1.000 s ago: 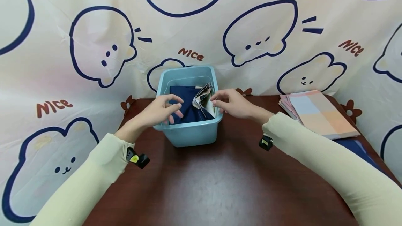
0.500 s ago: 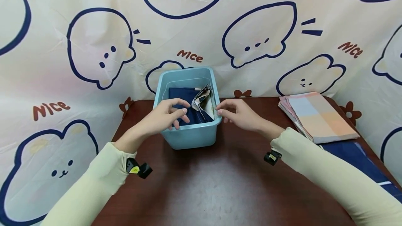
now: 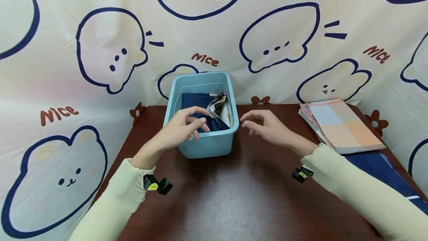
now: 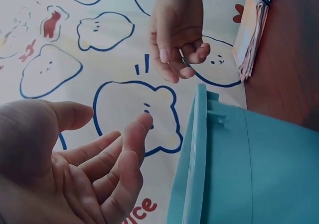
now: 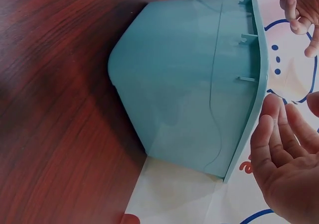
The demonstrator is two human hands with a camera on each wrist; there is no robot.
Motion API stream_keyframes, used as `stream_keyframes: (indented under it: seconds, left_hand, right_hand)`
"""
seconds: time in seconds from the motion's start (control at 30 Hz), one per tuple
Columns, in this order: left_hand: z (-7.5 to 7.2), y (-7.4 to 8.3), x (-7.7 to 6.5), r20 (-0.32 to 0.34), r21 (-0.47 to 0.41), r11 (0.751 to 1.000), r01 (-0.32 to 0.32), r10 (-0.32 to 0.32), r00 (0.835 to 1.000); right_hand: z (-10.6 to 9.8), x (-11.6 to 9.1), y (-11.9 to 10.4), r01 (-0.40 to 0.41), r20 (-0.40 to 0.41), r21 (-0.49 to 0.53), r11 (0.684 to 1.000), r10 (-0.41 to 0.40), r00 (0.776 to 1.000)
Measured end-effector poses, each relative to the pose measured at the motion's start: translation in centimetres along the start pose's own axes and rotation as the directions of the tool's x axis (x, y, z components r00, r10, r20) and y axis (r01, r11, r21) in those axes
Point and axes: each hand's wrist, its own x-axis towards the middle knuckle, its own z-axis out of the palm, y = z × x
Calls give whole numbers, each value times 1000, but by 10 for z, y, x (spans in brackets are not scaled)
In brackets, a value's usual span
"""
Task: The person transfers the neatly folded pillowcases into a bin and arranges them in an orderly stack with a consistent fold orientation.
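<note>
A light-blue plastic bin (image 3: 205,144) stands on the table against the back cloth. Inside lie a folded navy cloth (image 3: 194,100) and a crumpled patterned cloth (image 3: 223,110) at its right side. My left hand (image 3: 182,127) hovers over the bin's front left rim, fingers loosely bent and holding nothing; the left wrist view shows its palm apart from the rim. Just right of the bin, my right hand (image 3: 267,126) hangs in the air with relaxed fingers and nothing in them. Part of the navy cloth is hidden behind the left hand.
On the right of the dark red-brown table (image 3: 227,203) lies a folded pastel checked cloth (image 3: 344,125). A navy cloth (image 3: 378,170) with a white stripe lies nearer, partly under it and behind the right sleeve. A white cloth (image 3: 214,36) with cartoon bears hangs along the back.
My right hand has moved right, off the bin's right rim to beside it. My left hand has shifted slightly right and nearer to me. The bin and cloths stay in place.
</note>
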Motion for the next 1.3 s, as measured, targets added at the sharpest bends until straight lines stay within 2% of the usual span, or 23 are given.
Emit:
stream_keyframes:
  seconds: [0.2, 0.47, 0.6, 1.07, 1.3]
  left_hand:
    - [7, 4, -4, 5, -17, 999, -40, 40, 999]
    - [25, 8, -4, -62, -51, 995, -85, 82, 995]
    - [33, 6, -2, -72, -56, 994, -98, 94, 993]
    - [55, 2, 0, -26, -47, 996, -71, 70, 997]
    - [68, 0, 1, 16, -63, 993, -99, 100, 995]
  right_hand:
    - [-5, -9, 5, -17, 2, -19, 1000, 17, 1000]
    - [-9, -24, 18, -31, 8, -17, 999, 31, 999]
    - [-11, -33, 26, -39, 12, -20, 999, 39, 999]
    - [-24, -60, 53, -67, -34, -40, 997, 66, 997]
    - [-27, -65, 61, -72, -58, -49, 996, 69, 996]
